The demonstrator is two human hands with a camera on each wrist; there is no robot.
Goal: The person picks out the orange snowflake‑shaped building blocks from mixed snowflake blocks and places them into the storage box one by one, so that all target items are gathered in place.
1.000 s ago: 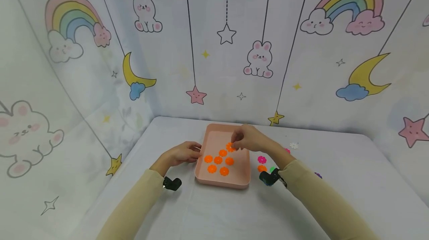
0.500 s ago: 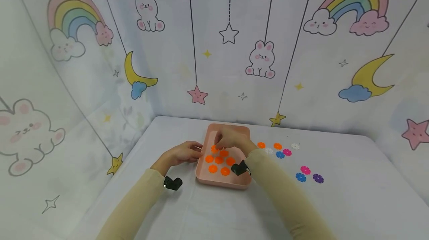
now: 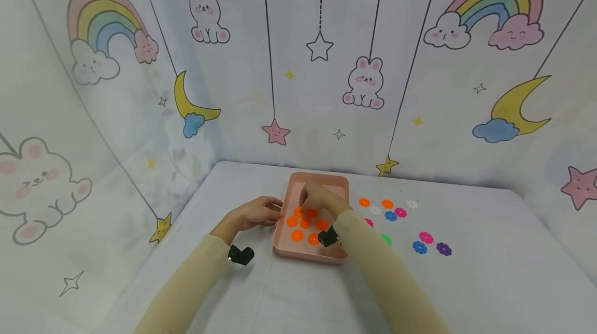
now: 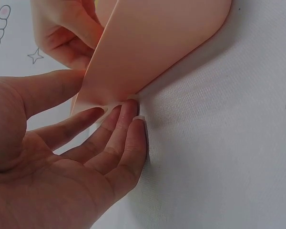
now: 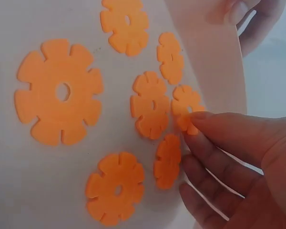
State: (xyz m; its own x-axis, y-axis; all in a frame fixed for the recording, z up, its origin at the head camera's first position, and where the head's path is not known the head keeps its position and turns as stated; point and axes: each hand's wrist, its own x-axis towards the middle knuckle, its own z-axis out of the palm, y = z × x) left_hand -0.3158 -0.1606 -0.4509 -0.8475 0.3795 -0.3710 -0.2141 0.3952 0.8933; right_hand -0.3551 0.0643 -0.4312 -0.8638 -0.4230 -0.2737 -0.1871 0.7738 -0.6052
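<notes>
Right hand: grip pinching one orange flower-edged plastic disc, inside the pale-pink rectangular plastic tray near its left wall. Left hand: pinching that wall, thumb over the rim. Risk: crowded fingertips could knock neighbouring orange discs. Count: seven orange in tray, pinched one included; visible on the white-covered worktop, two orange discs, two white discs, two blue discs, three pink discs, one green disc, one purple disc.

No lettering you can read
You will make out no words, numbers or brand in the three views: the backdrop across the upper frame bears only drawings, and the orange discs and pink tray below show no legible mark.
</notes>
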